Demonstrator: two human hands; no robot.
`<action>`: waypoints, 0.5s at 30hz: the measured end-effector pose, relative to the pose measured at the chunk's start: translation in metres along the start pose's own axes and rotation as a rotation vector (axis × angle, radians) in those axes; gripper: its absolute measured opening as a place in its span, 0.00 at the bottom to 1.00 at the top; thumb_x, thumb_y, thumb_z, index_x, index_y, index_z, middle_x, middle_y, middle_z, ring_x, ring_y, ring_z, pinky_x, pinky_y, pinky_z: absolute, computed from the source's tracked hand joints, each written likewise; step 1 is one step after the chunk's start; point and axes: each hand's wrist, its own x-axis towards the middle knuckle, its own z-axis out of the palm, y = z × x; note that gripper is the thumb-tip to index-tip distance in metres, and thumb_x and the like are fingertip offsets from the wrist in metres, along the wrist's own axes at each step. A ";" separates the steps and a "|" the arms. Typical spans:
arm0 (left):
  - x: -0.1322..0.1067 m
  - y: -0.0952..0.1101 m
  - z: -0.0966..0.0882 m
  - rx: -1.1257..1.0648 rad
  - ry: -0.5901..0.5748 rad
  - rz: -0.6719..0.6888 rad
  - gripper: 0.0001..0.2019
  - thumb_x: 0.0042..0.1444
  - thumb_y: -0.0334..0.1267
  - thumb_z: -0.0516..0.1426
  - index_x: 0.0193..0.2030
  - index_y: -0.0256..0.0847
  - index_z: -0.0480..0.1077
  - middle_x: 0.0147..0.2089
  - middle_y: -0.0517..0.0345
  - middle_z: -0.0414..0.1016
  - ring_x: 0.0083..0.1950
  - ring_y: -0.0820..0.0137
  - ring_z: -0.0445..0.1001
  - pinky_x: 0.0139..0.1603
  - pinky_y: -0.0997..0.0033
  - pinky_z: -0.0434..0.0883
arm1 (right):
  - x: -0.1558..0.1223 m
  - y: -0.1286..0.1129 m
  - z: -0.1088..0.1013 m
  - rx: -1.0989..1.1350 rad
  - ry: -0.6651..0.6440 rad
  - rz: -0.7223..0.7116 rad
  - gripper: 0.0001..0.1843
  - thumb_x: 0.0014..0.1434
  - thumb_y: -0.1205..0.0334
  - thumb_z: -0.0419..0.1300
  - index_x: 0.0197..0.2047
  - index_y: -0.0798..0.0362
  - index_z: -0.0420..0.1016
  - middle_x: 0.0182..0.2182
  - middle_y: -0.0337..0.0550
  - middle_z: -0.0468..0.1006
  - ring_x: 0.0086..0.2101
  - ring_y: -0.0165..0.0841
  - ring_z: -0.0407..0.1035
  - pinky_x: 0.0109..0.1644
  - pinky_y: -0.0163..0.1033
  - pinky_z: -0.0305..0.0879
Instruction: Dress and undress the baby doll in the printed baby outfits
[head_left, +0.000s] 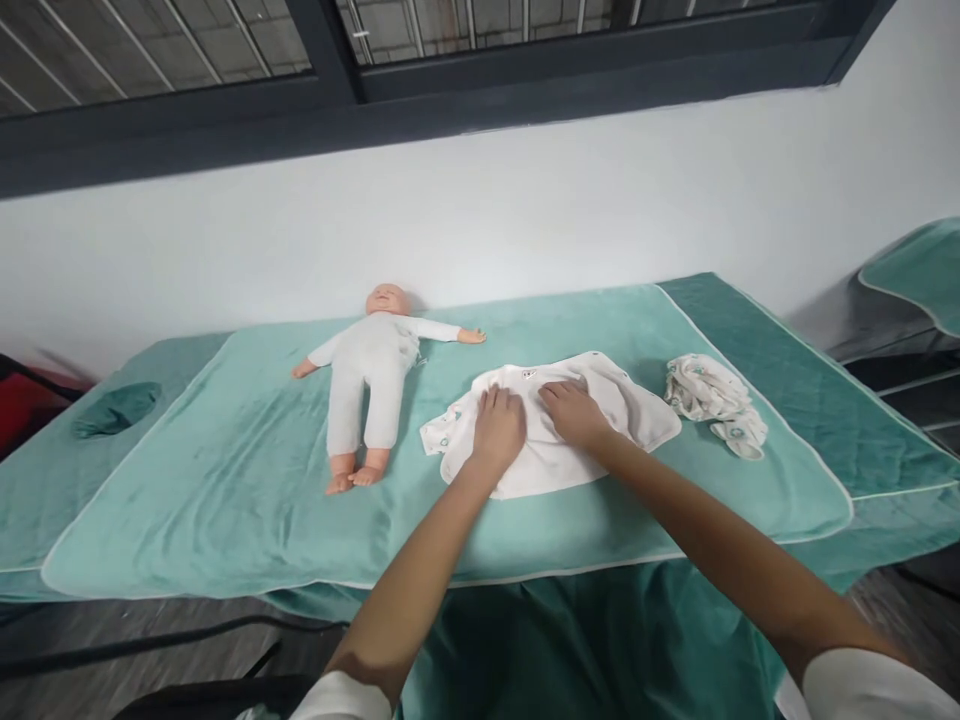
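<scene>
A white baby top [540, 470] lies spread out on the green bed cover, its inner side apparently showing, with a small label at the neck. My left hand [499, 430] rests on its left half, fingers laid on the cloth. On the right half, my right hand [576, 412] touches the fabric with its fingers slightly bent and apart. Neither hand lifts the garment. To the left, a baby doll [371, 365] in a white body lies on its back, arms spread. A crumpled white printed garment [709, 390] sits to the right of the top.
The green cover [225, 500] lies over a padded bed with a face hole [118, 410] at its left end. A white wall [487, 220] and a dark window frame [562, 85] stand behind. A green padded seat [919, 275] is at the far right.
</scene>
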 end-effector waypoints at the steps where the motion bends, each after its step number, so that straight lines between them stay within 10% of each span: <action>1: -0.001 0.007 0.003 0.042 -0.023 -0.001 0.17 0.66 0.29 0.47 0.56 0.29 0.72 0.66 0.35 0.69 0.72 0.54 0.62 0.76 0.50 0.54 | 0.003 -0.004 0.003 0.006 -0.014 0.057 0.21 0.68 0.71 0.46 0.59 0.59 0.72 0.62 0.56 0.71 0.60 0.44 0.64 0.66 0.48 0.58; 7: 0.016 0.026 0.004 0.009 -0.201 -0.105 0.21 0.68 0.33 0.46 0.63 0.29 0.67 0.74 0.34 0.59 0.75 0.52 0.58 0.72 0.49 0.62 | 0.025 -0.016 0.011 0.018 -0.009 0.332 0.25 0.70 0.66 0.44 0.65 0.67 0.66 0.68 0.67 0.61 0.68 0.52 0.55 0.68 0.57 0.55; 15: 0.039 0.011 0.003 0.058 -0.077 -0.357 0.32 0.69 0.48 0.45 0.75 0.36 0.53 0.75 0.38 0.58 0.73 0.47 0.58 0.65 0.35 0.67 | 0.029 -0.018 0.019 0.106 0.061 0.407 0.34 0.71 0.53 0.47 0.75 0.60 0.53 0.76 0.58 0.41 0.74 0.55 0.34 0.69 0.62 0.54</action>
